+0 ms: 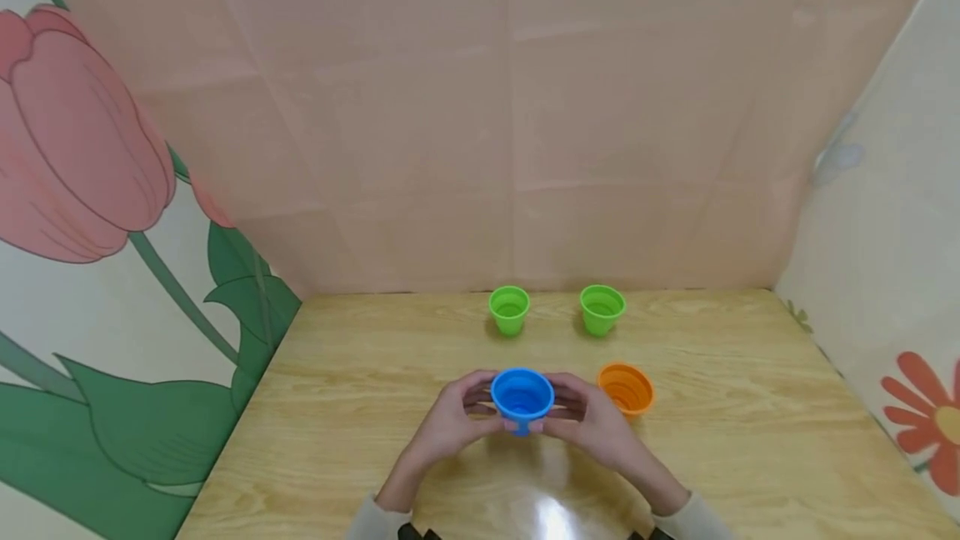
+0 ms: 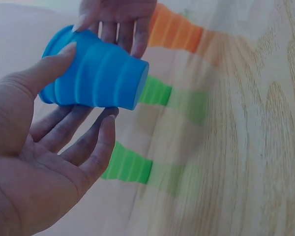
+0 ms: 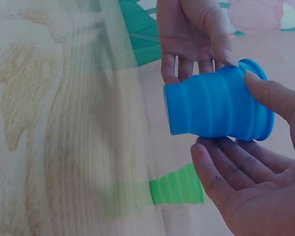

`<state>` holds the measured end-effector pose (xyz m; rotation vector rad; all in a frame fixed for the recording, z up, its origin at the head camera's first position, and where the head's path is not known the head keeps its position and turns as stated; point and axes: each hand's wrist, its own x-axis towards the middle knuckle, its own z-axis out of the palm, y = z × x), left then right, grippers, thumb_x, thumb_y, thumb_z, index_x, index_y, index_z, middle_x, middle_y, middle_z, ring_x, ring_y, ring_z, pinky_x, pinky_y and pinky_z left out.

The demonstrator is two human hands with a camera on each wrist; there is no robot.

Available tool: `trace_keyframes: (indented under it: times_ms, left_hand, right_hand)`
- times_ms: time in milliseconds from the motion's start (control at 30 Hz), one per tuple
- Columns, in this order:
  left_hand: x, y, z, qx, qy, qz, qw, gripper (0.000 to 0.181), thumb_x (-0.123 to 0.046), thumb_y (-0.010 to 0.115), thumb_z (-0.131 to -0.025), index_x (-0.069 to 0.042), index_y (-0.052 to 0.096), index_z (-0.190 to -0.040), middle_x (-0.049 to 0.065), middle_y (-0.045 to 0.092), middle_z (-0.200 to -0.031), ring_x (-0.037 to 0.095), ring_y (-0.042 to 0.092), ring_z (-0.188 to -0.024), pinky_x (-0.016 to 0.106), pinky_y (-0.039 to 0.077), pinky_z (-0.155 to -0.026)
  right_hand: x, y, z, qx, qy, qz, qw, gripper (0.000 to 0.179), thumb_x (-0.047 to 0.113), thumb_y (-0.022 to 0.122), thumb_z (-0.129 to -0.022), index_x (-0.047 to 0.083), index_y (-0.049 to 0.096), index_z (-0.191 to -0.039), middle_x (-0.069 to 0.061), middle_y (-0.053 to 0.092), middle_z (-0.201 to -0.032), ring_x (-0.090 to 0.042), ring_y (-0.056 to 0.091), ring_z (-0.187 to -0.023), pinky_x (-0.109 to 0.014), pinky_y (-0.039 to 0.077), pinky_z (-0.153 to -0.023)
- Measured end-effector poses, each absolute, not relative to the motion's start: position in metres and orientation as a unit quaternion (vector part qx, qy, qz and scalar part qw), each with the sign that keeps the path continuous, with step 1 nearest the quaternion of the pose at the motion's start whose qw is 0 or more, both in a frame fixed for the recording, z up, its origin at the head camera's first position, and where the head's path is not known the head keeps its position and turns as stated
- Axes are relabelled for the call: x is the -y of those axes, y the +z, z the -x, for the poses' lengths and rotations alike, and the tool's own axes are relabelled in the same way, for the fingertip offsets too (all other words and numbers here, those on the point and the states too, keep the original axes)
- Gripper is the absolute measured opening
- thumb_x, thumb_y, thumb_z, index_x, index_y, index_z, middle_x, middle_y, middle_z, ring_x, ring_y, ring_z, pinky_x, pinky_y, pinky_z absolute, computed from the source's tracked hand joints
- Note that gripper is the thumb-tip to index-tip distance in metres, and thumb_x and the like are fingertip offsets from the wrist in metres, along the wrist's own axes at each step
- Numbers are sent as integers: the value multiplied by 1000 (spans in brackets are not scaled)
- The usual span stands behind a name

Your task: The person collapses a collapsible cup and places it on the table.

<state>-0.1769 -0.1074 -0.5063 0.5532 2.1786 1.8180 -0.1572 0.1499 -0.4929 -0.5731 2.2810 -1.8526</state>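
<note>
A blue ribbed cup [image 1: 522, 394] is held up above the wooden table, its mouth facing up. My left hand [image 1: 455, 419] grips its left side, thumb on the near wall and fingers behind. On the opposite side my right hand [image 1: 590, 423] grips it the same way. Both thumbs press near each other below the rim, as the left wrist view of the blue cup [image 2: 93, 71] shows. An orange cup [image 1: 626, 390] stands just beyond my right hand. Two green cups, one on the left [image 1: 509, 311] and one on the right [image 1: 602, 310], stand upright farther back.
The wooden table [image 1: 360, 357] meets a pinkish cloth backdrop [image 1: 420, 148] behind the green cups. A tulip-printed panel [image 1: 90, 132] borders the left side, and a white panel with a red flower [image 1: 870, 273] borders the right.
</note>
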Motion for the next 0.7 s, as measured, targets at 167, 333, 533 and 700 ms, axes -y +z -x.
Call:
trace_keyframes:
  times_ms: [167,333,533,700]
  left_hand:
    - [106,-503,176,-749,620,-196,122,60,-20,89,-86,-17,63,-141,10,71,-134,22,73,-113,28,62,-99]
    - [106,-501,175,-753,617,-196,118,59,-21,89,-87,-17,64,-140,9,72,-133,19,73,-112,27,62,-99]
    - [105,-498,177,-755,616,-197,107,59,-22,87,-88,-16,63,-141,10,72,-133,23,71,-117,28,62,-100]
    - [105,-496,179,-754,618,-200,95,61,-23,86,-89,-15,60,-144,12,70,-138,29,69,-126,30,62,-101]
  right_hand:
    - [-152,-488,156,-759,-619,188,75,59,14,85,-89,-5,59,-138,-31,70,-129,-34,76,-108,-21,64,-89]
    - [-152,-487,157,-764,-614,181,80,59,16,85,-89,-4,60,-138,-29,70,-129,-21,76,-105,-22,65,-88]
    - [-151,-487,162,-773,-606,172,74,58,20,86,-89,-1,61,-137,-25,71,-128,-19,76,-105,-23,65,-88]
    - [-151,-488,165,-780,-597,168,75,55,22,85,-90,1,62,-136,-23,73,-127,-17,75,-106,-23,64,-88]
